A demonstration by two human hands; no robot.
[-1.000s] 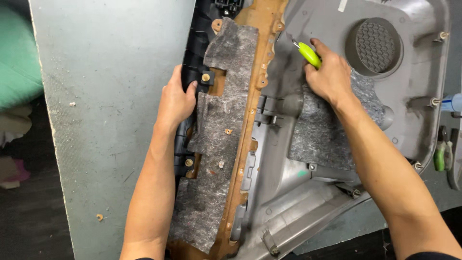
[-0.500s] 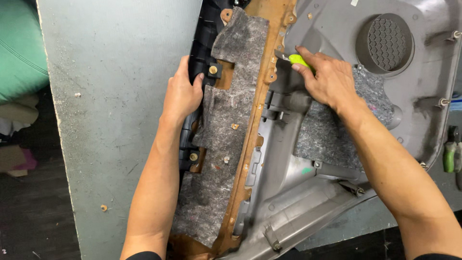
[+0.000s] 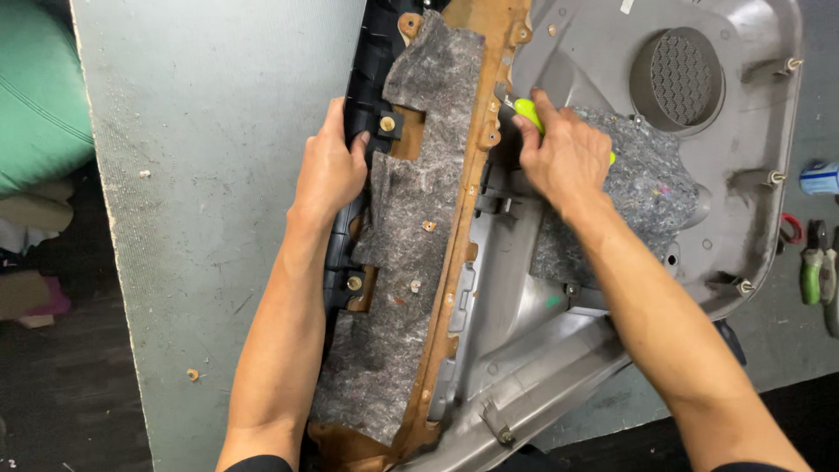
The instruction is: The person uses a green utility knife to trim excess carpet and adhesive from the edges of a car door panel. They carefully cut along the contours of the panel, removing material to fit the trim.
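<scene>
A car door panel (image 3: 743,114) lies inner side up on a grey workbench (image 3: 201,175). Grey felt padding (image 3: 411,262) covers a brown fibre strip (image 3: 468,236) beside a black trim edge (image 3: 367,70). My left hand (image 3: 330,166) grips the black trim edge near a brass clip. My right hand (image 3: 564,157) is closed around a screwdriver with a yellow-green handle (image 3: 526,111), its tip at the brown strip's edge. A round speaker grille (image 3: 677,77) sits at the upper right of the panel.
Pliers with green handles (image 3: 814,271) and a red-handled tool (image 3: 791,229) lie on the bench at the right edge. A blue-and-white object (image 3: 821,177) sits above them. A green cushion (image 3: 35,96) is at the far left beyond the bench.
My right hand has carried the screwdriver left and down to the brown strip's edge. My left hand has kept its hold on the black trim.
</scene>
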